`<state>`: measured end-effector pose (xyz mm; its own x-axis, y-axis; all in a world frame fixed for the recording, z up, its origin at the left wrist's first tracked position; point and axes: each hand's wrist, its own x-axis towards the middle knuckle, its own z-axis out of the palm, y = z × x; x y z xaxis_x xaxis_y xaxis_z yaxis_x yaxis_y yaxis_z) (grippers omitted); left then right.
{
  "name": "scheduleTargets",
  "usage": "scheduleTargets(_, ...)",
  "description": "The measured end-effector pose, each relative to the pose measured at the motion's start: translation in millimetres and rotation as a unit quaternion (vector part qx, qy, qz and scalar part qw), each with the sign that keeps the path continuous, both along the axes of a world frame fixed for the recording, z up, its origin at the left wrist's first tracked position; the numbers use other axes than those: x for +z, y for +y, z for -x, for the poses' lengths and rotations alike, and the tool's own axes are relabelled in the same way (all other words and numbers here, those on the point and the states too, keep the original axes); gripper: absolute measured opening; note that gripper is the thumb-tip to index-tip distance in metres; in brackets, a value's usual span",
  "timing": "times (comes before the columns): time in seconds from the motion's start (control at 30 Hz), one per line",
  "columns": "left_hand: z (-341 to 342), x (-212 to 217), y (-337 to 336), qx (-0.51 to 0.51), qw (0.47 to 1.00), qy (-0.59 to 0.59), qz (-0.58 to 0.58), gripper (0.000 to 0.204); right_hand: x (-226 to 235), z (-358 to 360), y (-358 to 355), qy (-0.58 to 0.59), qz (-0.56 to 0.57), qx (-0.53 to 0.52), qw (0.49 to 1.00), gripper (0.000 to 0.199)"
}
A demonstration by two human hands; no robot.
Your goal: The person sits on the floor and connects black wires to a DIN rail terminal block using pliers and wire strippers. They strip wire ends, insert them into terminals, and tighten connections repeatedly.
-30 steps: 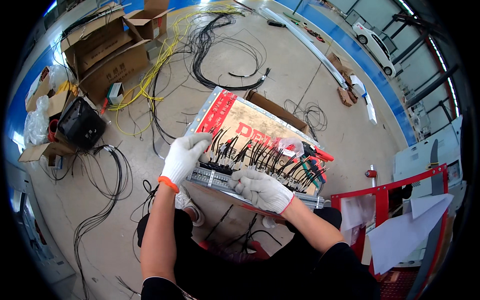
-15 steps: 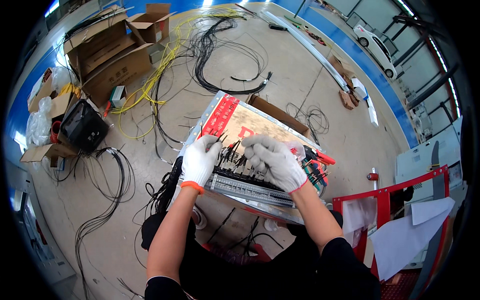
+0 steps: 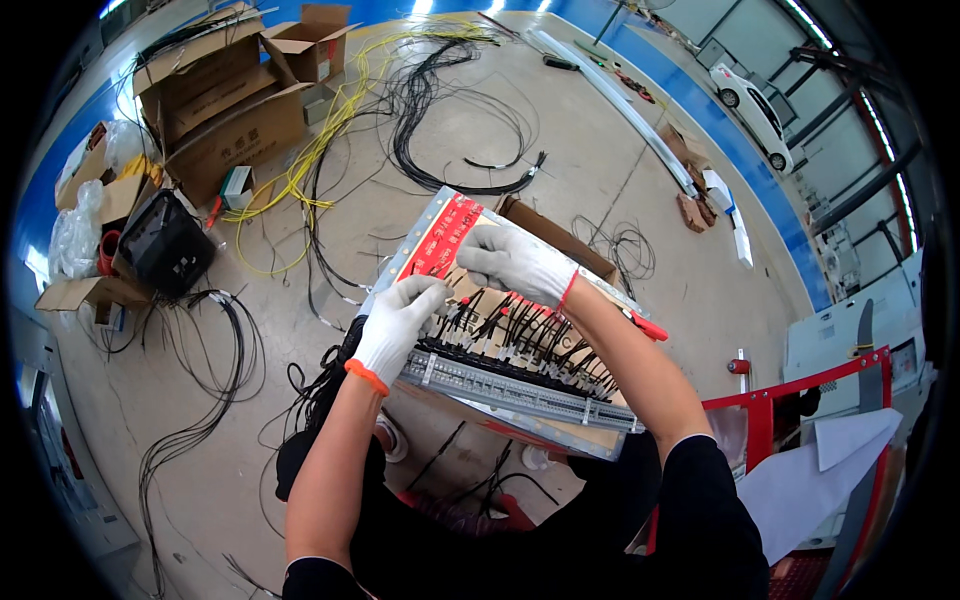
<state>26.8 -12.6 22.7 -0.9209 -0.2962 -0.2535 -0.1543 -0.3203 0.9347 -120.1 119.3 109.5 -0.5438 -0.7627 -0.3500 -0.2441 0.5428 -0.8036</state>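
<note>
My left hand (image 3: pixel 402 318), in a white glove with an orange cuff, pinches among black wires, its thumb and forefinger closed on a black wire. Just up and to the right, my right hand (image 3: pixel 515 265), in a white glove, has its fingers curled together; whatever they hold is hidden. A row of black wires (image 3: pixel 520 325), some with red or white sleeves, rises from a grey terminal strip (image 3: pixel 500 385). The strip lies along the near side of a metal-edged panel with a cardboard surface and red tape (image 3: pixel 437 240). My right forearm covers part of the panel's right side.
Black cables (image 3: pixel 325 380) hang at the panel's left edge. An open carton (image 3: pixel 555 235) stands behind it, and a red-handled tool (image 3: pixel 648 325) lies at its right. Yellow cable (image 3: pixel 300 180), black bundles and cartons (image 3: pixel 235 130) cover the floor; a red frame (image 3: pixel 765 430) stands right.
My right hand has moved up and left over the red tape, its forearm now crossing the panel's right side. My left hand has shifted slightly down. More of the wire row shows.
</note>
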Motion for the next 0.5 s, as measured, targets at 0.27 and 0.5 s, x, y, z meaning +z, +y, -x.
scheduleTargets(0.27, 2.5, 0.4, 4.0, 0.028, 0.998, 0.008, -0.052, 0.021, -29.0, 5.7, -0.2, 0.166, 0.069, 0.110, 0.978, 0.014)
scheduleTargets(0.5, 4.6, -6.3, 1.9, 0.045, 0.996, 0.005, -0.079, 0.018, -30.3, 9.2, -1.8, 0.287, 0.030, 0.196, 0.937, 0.012)
